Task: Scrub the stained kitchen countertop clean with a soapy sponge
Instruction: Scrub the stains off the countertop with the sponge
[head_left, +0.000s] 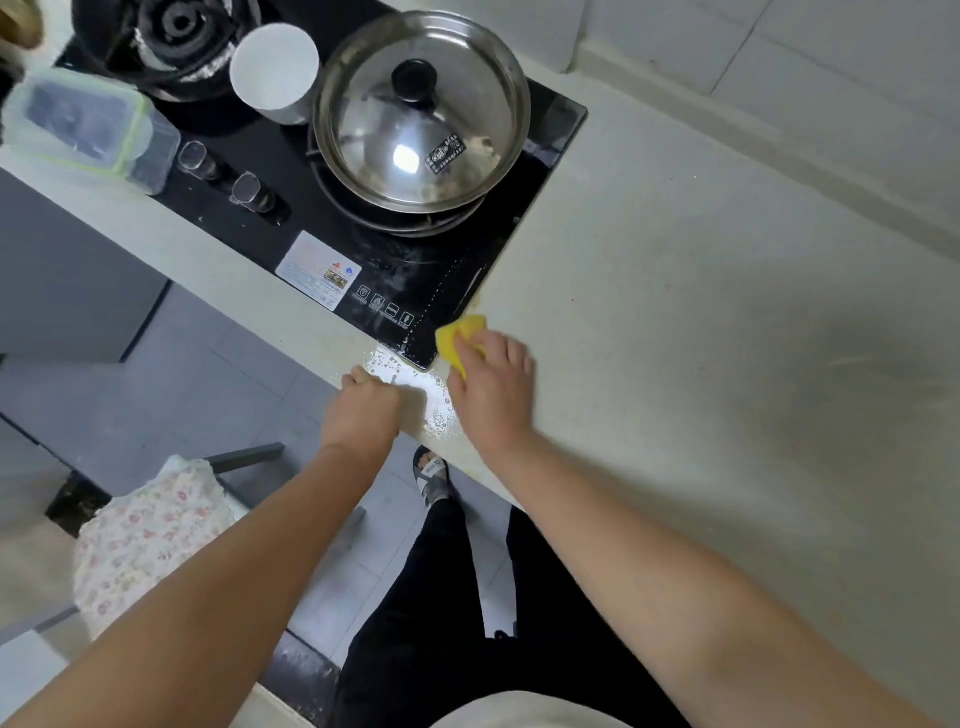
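"Scrubbing where, exactly? I can't see from over there."

"Right at the near corner of the black glass cooktop (363, 260). The right hand (493, 384) grips a yellow foam sponge (457, 332) and holds it down on the pale speckled stone countertop (701, 312), touching the cooktop's edge."

"And the other hand?"

"The left hand (363, 405) sits at the counter's front edge with its fingers curled under. I can't tell whether it holds anything. Between the two hands lies a patch of white soapy lather (434, 395), spread from the cooktop corner down to the counter's lip."

"Anything on the hob?"

"A stainless-steel pot (421, 119) with a domed lid and black knob stands on the nearer burner. A white round cup (274, 65) is just beside it, and a clear plastic box (78, 119) with a green-trimmed lid rests at the far left end."
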